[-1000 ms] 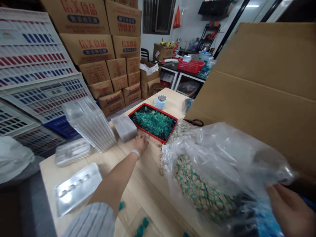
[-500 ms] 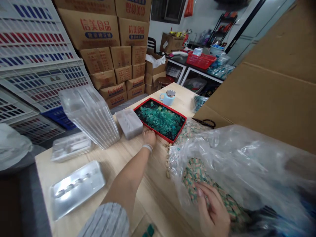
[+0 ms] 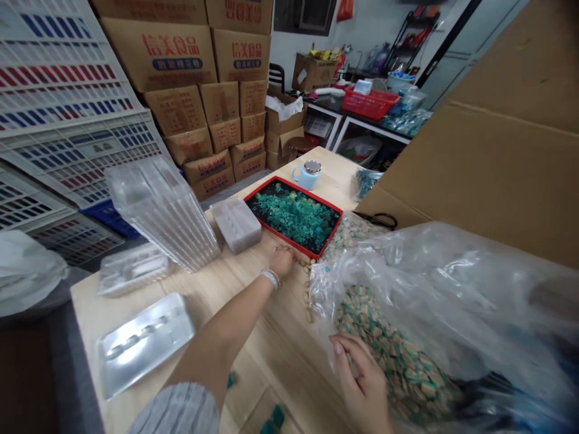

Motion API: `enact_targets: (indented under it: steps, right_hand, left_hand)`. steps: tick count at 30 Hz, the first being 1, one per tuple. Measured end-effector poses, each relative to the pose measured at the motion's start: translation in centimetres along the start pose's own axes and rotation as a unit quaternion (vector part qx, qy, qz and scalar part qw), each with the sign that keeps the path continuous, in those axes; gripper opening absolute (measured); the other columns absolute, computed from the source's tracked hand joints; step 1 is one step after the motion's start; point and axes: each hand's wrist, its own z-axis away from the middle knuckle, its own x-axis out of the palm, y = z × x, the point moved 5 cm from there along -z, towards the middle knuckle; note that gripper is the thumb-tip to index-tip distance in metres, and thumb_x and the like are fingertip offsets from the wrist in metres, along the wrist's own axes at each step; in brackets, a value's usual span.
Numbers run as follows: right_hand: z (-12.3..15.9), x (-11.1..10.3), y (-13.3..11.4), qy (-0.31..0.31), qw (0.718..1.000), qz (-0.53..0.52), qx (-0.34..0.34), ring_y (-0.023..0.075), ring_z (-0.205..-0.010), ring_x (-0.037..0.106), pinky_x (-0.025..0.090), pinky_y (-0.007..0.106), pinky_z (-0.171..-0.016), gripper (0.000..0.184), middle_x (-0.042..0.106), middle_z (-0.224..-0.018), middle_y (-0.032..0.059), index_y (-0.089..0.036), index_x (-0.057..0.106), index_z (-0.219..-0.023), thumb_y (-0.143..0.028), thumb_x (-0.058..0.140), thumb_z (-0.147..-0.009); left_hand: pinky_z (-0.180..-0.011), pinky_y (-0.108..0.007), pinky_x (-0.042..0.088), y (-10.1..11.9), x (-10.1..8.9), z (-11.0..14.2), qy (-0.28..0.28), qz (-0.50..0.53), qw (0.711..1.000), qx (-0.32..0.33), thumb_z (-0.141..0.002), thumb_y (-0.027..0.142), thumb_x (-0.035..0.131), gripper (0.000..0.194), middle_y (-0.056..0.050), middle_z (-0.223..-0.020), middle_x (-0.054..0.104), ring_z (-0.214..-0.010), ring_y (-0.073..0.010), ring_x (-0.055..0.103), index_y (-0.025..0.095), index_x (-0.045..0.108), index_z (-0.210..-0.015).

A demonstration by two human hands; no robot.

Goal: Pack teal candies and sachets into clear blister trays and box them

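Observation:
My left hand [image 3: 283,260], a white band at its wrist, reaches to the table beside small tan oval pieces [image 3: 308,296] strewn near the tray corner. Its fingers look bent together; their tips are hard to see. The red-rimmed tray [image 3: 284,236] holds a heap of green, crinkly pieces [image 3: 294,214]. My right hand [image 3: 362,380] is closed, thumb against curled fingers, and what lies inside is hidden. It is at the near edge of a clear plastic bag [image 3: 434,265] full of small tan-and-green packets [image 3: 393,343].
Clear plastic trays stand in a leaning stack [image 3: 165,211], beside a smaller stack [image 3: 236,226] and a single tray [image 3: 145,343]. A blue mug [image 3: 307,176] is behind the red tray. Scissors [image 3: 382,220] lie by a large cardboard flap [image 3: 488,150]. Green pieces [image 3: 274,419] sit at the front.
My left hand has moved slightly right and nearer along the tray's edge to the tan pieces. My right hand has drawn left and away from the packets in the bag.

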Motion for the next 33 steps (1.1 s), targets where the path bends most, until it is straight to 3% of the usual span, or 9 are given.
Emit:
enact_targets:
  steps: [6, 10, 17, 20, 28, 33]
  right_hand:
    - [1.2, -0.2, 1.7, -0.004, 0.999, -0.011, 0.031, 0.0175, -0.075, 0.059, 0.048, 0.027, -0.067, 0.020, 0.063, -0.078, 0.0074, -0.018, 0.063, -0.076, -0.028, 0.046, -0.078]
    - [1.6, -0.1, 1.6, -0.016, 0.999, -0.018, 0.029, 0.0165, -0.074, 0.059, 0.048, 0.026, -0.066, 0.020, 0.062, -0.076, 0.0073, -0.018, 0.063, -0.076, -0.026, 0.045, -0.079]
    - [2.1, -1.9, 3.3, 0.000, 0.998, -0.025, 0.055, 0.0157, -0.073, 0.059, 0.048, 0.024, -0.066, 0.018, 0.062, -0.076, 0.0061, -0.018, 0.062, -0.075, -0.027, 0.047, -0.078]
    - [2.6, -1.7, 3.5, -0.002, 0.997, -0.028, 0.067, 0.0156, -0.073, 0.059, 0.048, 0.024, -0.065, 0.018, 0.062, -0.076, 0.0062, -0.018, 0.062, -0.076, -0.027, 0.046, -0.078]
    - [2.5, -1.1, 2.6, -0.021, 0.997, -0.040, 0.062, 0.0152, -0.072, 0.059, 0.048, 0.023, -0.065, 0.021, 0.063, -0.075, 0.0059, -0.018, 0.063, -0.077, -0.028, 0.045, -0.079]
    - [2.6, -0.8, 3.1, -0.033, 0.996, -0.042, 0.072, 0.0151, -0.071, 0.059, 0.048, 0.023, -0.065, 0.022, 0.062, -0.075, 0.0057, -0.018, 0.063, -0.077, -0.028, 0.045, -0.079]
  left_hand:
    - [-0.083, -0.033, 0.032, 0.9, 0.2, 1.0, -0.005, 0.007, 1.000, 0.022, -0.074, 0.031, 0.051, 0.021, -0.005, -0.091, 0.061, -0.091, -0.0196, 0.050, 0.020, 0.061, -0.089]
    - [-0.085, -0.034, 0.031, 1.4, 0.9, 0.2, -0.014, 0.016, 1.000, 0.018, -0.073, 0.026, 0.052, 0.015, -0.006, -0.086, 0.061, -0.090, -0.0196, 0.051, 0.019, 0.063, -0.081]
    - [-0.079, -0.031, 0.037, -2.0, -0.9, 1.5, 0.012, 0.033, 0.998, -0.056, -0.079, 0.022, 0.039, 0.023, -0.005, -0.086, 0.062, -0.083, -0.0167, 0.054, 0.015, 0.060, -0.086]
    - [-0.076, -0.030, 0.039, -2.4, -1.3, 2.0, 0.009, 0.041, 0.997, -0.066, -0.079, 0.024, 0.039, 0.023, -0.004, -0.083, 0.063, -0.079, -0.0156, 0.055, 0.015, 0.060, -0.084]
    - [-0.081, -0.029, 0.036, 3.4, 0.2, 3.1, -0.041, 0.044, 0.998, 0.010, -0.073, 0.024, 0.050, 0.014, -0.002, -0.083, 0.064, -0.085, -0.0161, 0.054, 0.021, 0.064, -0.076]
    - [-0.084, -0.038, 0.034, 4.4, 1.2, 3.2, -0.054, 0.013, 0.998, 0.004, -0.075, 0.025, 0.052, 0.014, -0.007, -0.089, 0.062, -0.091, -0.0212, 0.051, 0.019, 0.063, -0.080]
